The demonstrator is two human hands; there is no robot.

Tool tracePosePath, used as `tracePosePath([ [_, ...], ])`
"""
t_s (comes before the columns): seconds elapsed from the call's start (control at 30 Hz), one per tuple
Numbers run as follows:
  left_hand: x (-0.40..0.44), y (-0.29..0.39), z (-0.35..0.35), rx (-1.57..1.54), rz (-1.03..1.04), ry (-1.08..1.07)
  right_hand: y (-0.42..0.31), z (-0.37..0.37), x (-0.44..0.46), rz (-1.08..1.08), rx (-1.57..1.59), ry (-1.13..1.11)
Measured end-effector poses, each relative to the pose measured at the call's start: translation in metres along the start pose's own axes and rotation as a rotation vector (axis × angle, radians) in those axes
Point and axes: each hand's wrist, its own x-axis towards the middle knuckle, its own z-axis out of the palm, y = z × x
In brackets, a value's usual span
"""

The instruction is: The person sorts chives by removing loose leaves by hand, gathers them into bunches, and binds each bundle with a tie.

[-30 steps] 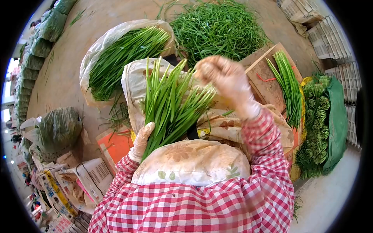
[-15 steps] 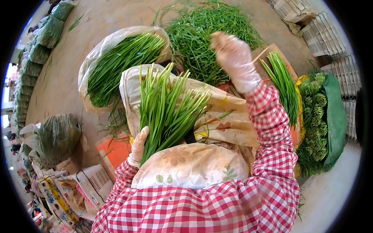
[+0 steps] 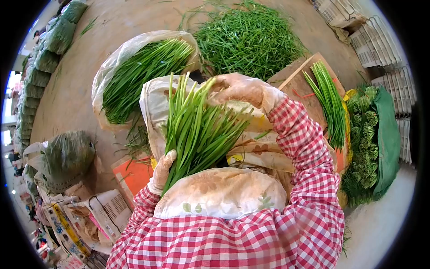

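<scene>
A fanned bunch of garlic chives (image 3: 199,134) lies over my lap, pale stem ends pointing away from me. My left hand (image 3: 162,170), in a thin glove, is closed round the lower left side of the bunch; most of its fingers are hidden beneath the leaves. At the far end, my gloved right hand (image 3: 242,92) bends over the stem tips, its fingers curled onto some of them. A stained apron (image 3: 219,188) covers my lap. Beside me on the right, a smaller bundle of chives (image 3: 329,105) rests on a board (image 3: 295,83).
An open plastic bag (image 3: 99,85) of chives stands at the left front. Loose green trimmings (image 3: 251,40) are heaped ahead. Tied bundles (image 3: 365,143) sit beside a green cloth (image 3: 387,143) at right. Crates (image 3: 374,42) line the right; a filled bag (image 3: 67,157) stands left.
My right hand has come down and left from above the trimmings to the stem ends of the chives. My left hand keeps hold of the bunch, nearly still.
</scene>
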Motion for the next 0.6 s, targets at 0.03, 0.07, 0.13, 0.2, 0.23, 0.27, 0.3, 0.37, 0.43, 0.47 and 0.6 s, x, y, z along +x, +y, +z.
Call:
tracePosePath([
  [0.03, 0.001, -0.001, -0.001, -0.006, -0.002, -0.003, 0.0, 0.005, 0.0, -0.116, 0.168, -0.063],
  [0.07, 0.002, -0.001, -0.004, 0.042, -0.011, 0.001, -0.004, 0.006, -0.001, -0.109, 0.167, -0.064],
  [0.13, 0.002, -0.005, -0.007, 0.086, -0.025, 0.01, -0.014, 0.008, -0.005, -0.026, 0.028, 0.02],
  [0.2, 0.003, -0.009, -0.009, -0.051, -0.018, -0.015, -0.006, 0.01, -0.001, -0.047, 0.067, 0.053],
  [0.23, 0.004, -0.009, -0.009, -0.082, -0.017, -0.018, -0.005, 0.008, 0.0, 0.007, -0.017, 0.059],
  [0.27, 0.004, -0.009, -0.009, -0.081, -0.032, -0.022, -0.004, 0.007, 0.0, 0.063, -0.099, 0.067],
  [0.3, 0.004, -0.009, -0.01, -0.118, -0.034, 0.005, -0.008, 0.006, -0.003, 0.03, -0.078, 0.057],
  [0.37, 0.003, -0.007, -0.007, -0.158, -0.044, 0.061, 0.0, 0.003, -0.004, -0.086, 0.131, 0.02],
  [0.43, 0.005, -0.012, -0.012, -0.137, 0.02, 0.058, 0.005, -0.005, -0.01, -0.112, 0.282, -0.017],
  [0.47, 0.006, -0.015, -0.017, -0.114, 0.097, 0.056, 0.006, -0.01, -0.015, -0.109, 0.284, -0.018],
  [0.6, 0.007, -0.015, -0.027, -0.162, 0.122, 0.108, 0.015, -0.047, -0.045, -0.574, 0.543, 0.198],
])
